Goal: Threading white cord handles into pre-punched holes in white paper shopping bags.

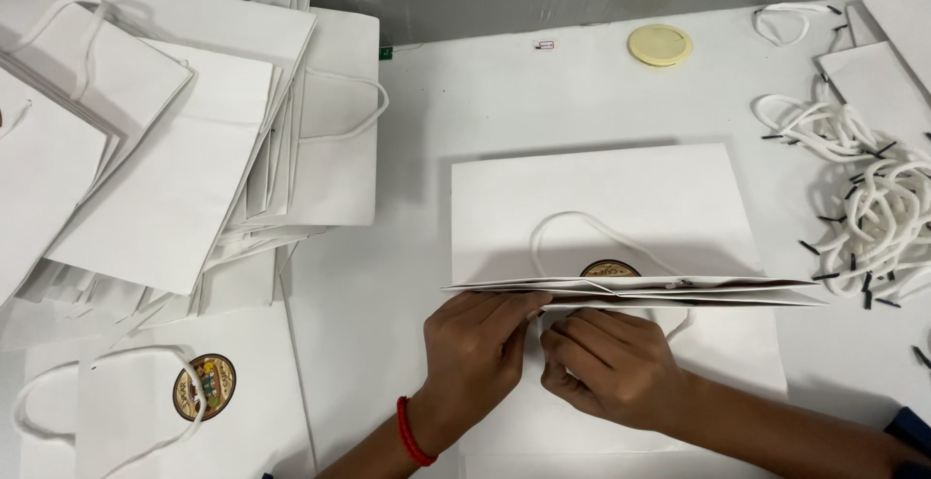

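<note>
A flat white paper bag point(601, 193) lies in the middle of the white table, its open top edge point(679, 290) facing me. A white cord handle point(572, 219) loops over it, above a round brown sticker point(610, 269). My left hand point(475, 353), with a red band on the wrist, pinches the bag's near rim. My right hand point(611, 363) sits right beside it, fingers curled at the same rim, touching the left hand's fingertips. What the fingers pinch between them is hidden.
A tall messy stack of white paper bags point(175, 140) fills the left. Another bag with a round sticker point(204, 387) lies at the lower left. A heap of white cords with black tips point(873, 198) sits at the right. A yellow round lid point(659, 45) lies at the far edge.
</note>
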